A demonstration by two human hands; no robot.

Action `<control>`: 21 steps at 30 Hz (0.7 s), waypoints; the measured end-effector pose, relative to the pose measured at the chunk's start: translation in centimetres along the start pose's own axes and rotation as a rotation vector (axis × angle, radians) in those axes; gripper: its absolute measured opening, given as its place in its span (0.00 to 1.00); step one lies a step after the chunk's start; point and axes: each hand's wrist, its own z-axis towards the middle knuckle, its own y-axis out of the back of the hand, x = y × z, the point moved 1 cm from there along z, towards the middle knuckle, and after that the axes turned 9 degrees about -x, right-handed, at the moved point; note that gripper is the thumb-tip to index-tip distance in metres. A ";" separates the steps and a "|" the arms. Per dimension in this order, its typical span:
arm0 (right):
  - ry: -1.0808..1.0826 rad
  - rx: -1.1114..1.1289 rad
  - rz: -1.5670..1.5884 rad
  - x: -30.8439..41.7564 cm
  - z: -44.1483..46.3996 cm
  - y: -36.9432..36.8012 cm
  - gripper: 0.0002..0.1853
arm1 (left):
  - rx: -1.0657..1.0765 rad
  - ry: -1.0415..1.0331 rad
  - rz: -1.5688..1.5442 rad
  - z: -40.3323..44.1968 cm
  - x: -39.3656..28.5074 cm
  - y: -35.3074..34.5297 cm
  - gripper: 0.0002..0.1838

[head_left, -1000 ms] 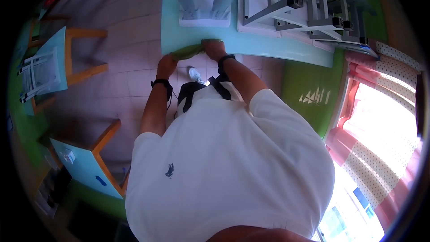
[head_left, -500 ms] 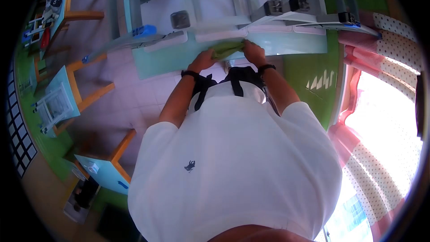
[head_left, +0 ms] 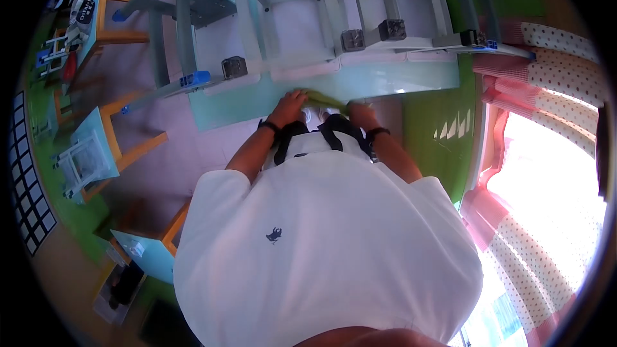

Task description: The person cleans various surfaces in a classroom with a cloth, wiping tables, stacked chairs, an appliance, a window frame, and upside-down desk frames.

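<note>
Left hand [head_left: 287,109] and right hand [head_left: 362,115] pinched a green cloth [head_left: 326,99], drawn narrower than moments earlier; beyond their grip, upturned chairs [head_left: 327,9] crowded the surface [head_left: 231,109].

Your right hand's grip [head_left: 364,114] has dropped toward your body since half a second ago and now sits lower in view than your left hand's grip [head_left: 287,109]; before, it was the higher one. The green cloth [head_left: 326,100] between them has gone from a broad bunch to a narrow, slanting strip. Compared with a second ago, you've moved away from the worktop's [head_left: 238,106] left end, further along its front edge.
</note>
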 end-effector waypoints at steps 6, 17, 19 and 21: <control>0.349 0.206 0.192 1.9 3.0 1.3 0.24 | 0.072 0.385 -0.375 -2.0 5.4 1.9 0.18; 0.671 0.135 0.451 16.7 -9.3 24.5 0.20 | -0.035 0.135 -0.765 -2.7 0.8 18.6 0.18; 0.639 -0.033 0.597 18.8 -10.7 26.3 0.17 | 0.042 0.223 -0.704 -2.3 0.0 21.0 0.19; 0.585 -0.309 0.752 19.8 -10.1 26.3 0.18 | 0.029 0.393 -0.564 -2.3 -2.9 24.5 0.29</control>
